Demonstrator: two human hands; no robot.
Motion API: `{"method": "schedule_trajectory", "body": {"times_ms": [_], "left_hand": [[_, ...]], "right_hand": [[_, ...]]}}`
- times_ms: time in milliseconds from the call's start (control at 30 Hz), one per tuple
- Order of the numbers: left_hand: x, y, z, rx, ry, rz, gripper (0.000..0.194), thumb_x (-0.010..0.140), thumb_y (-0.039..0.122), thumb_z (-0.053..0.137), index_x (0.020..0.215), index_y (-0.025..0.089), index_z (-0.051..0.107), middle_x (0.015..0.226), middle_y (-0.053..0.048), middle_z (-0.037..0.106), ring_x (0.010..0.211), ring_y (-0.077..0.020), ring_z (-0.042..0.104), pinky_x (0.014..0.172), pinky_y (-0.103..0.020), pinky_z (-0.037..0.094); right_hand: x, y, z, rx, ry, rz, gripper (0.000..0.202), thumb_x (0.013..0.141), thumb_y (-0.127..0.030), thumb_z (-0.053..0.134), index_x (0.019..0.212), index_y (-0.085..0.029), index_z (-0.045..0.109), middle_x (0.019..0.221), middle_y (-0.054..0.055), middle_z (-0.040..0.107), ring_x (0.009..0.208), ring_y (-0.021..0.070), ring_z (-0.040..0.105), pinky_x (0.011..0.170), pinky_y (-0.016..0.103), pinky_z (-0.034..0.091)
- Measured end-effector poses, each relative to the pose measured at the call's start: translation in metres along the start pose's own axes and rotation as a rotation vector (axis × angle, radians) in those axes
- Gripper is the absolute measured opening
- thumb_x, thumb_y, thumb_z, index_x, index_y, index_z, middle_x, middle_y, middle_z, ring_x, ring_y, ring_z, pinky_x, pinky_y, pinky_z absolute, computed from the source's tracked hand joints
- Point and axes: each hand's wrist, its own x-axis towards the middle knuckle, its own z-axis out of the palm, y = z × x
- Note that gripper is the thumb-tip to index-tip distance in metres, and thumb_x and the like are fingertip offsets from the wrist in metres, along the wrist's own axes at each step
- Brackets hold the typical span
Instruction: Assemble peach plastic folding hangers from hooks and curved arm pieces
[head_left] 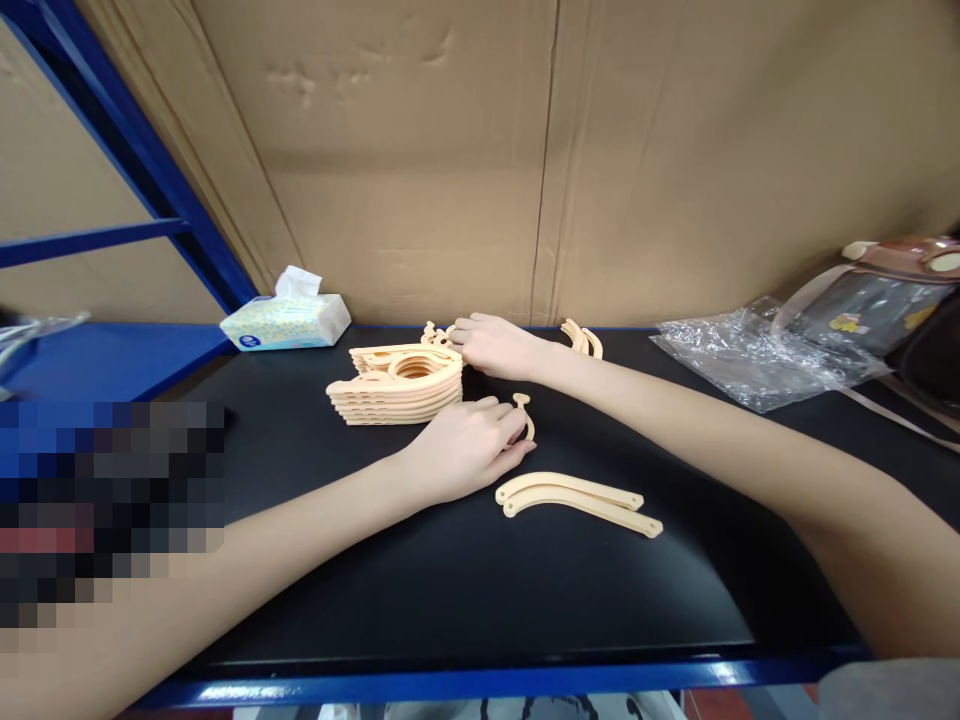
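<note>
– While the left hand (469, 447) is over mid-table, what's it got?

– Thumb and fingers closed on a beige hook (530, 427), wide end pointing away from the person. Contact partly hidden by the fingers.

– Right hand (495, 345)?

– Farther back, reaching across to the left. Palm down, fingertips at small beige parts (433, 335) near the rear edge. Can't tell if it's gripping any; tips are hidden.

– Stack (405, 392)?

– Left of the hook, several flat beige pieces, one on another, round opening in the top one. Left hand is just in front of its right end, right hand just behind that end.

– Loose bars?

– Two curved bars (559, 484) side by side, nearer the person than the hook and to its right. More curved pieces (581, 338) at the back, right of the right hand.

– Rest of the table (420, 600)?

– Tissue pack (281, 322) rear left. Clear plastic (757, 350) on the right, next to a clear bottle (874, 300). Cardboard (390, 180) behind it all.
</note>
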Motion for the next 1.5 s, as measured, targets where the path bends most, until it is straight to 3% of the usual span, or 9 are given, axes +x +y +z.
{"method": "schedule_trajectory", "body": {"times_ms": [200,533,700,900,1133,1333,1500], "left_hand": [[0.0,0.0,0.0,0.01,0.002,0.006,0.022,0.093,0.03,0.045,0.077,0.016,0.051,0.074,0.0,0.059,0.07,-0.0155,0.055,0.058,-0.028,0.037],[-0.001,-0.001,0.001,-0.003,-0.016,0.0,0.021,0.094,0.03,0.044,0.079,0.016,0.05,0.076,0.0,0.059,0.072,-0.0152,0.055,0.059,-0.027,0.037],[-0.001,0.0,-0.001,-0.002,-0.024,-0.005,0.022,0.094,0.03,0.044,0.078,0.016,0.05,0.077,0.0,0.059,0.071,-0.0149,0.055,0.058,-0.027,0.037],[-0.001,-0.001,0.001,-0.006,-0.035,-0.012,0.022,0.094,0.031,0.043,0.079,0.016,0.05,0.078,-0.001,0.06,0.072,-0.0153,0.055,0.06,-0.027,0.037],[-0.001,-0.001,0.001,-0.013,-0.017,-0.005,0.021,0.094,0.03,0.044,0.078,0.016,0.05,0.076,0.0,0.059,0.071,-0.0152,0.054,0.058,-0.027,0.036],[-0.001,-0.001,0.0,-0.017,-0.021,-0.003,0.021,0.093,0.029,0.045,0.079,0.016,0.05,0.075,-0.001,0.059,0.071,-0.0152,0.054,0.058,-0.026,0.037],[-0.001,-0.001,0.0,-0.019,-0.017,-0.006,0.021,0.093,0.03,0.044,0.079,0.016,0.051,0.075,-0.001,0.059,0.071,-0.0156,0.055,0.057,-0.026,0.037]], "right_hand": [[0.004,0.006,0.003,0.013,0.03,0.039,0.022,0.086,-0.006,0.043,0.1,-0.011,0.059,0.1,0.01,0.06,0.092,0.0209,0.048,0.075,0.032,0.034],[0.024,0.028,0.023,0.106,0.024,0.289,0.026,0.09,-0.015,0.043,0.109,-0.012,0.06,0.105,0.011,0.063,0.094,0.0216,0.054,0.074,0.031,0.036],[0.03,0.029,0.031,0.135,-0.002,0.29,0.026,0.09,-0.014,0.041,0.1,-0.013,0.065,0.101,0.011,0.063,0.092,0.0211,0.054,0.074,0.031,0.035],[0.027,0.028,0.024,0.187,0.021,0.303,0.024,0.087,-0.012,0.044,0.092,-0.013,0.067,0.099,0.011,0.062,0.093,0.0212,0.052,0.077,0.031,0.033],[0.028,0.024,0.021,0.326,0.039,0.279,0.026,0.089,-0.031,0.047,0.099,-0.016,0.067,0.101,0.009,0.06,0.091,0.0186,0.052,0.073,0.028,0.034],[0.033,0.016,0.021,0.445,0.062,0.222,0.022,0.088,-0.023,0.049,0.101,-0.019,0.066,0.097,0.006,0.061,0.084,0.0143,0.053,0.067,0.024,0.034],[0.035,0.012,0.021,0.499,0.08,0.199,0.02,0.082,-0.017,0.051,0.092,-0.018,0.069,0.098,0.006,0.064,0.084,0.0141,0.054,0.067,0.023,0.034]]}}
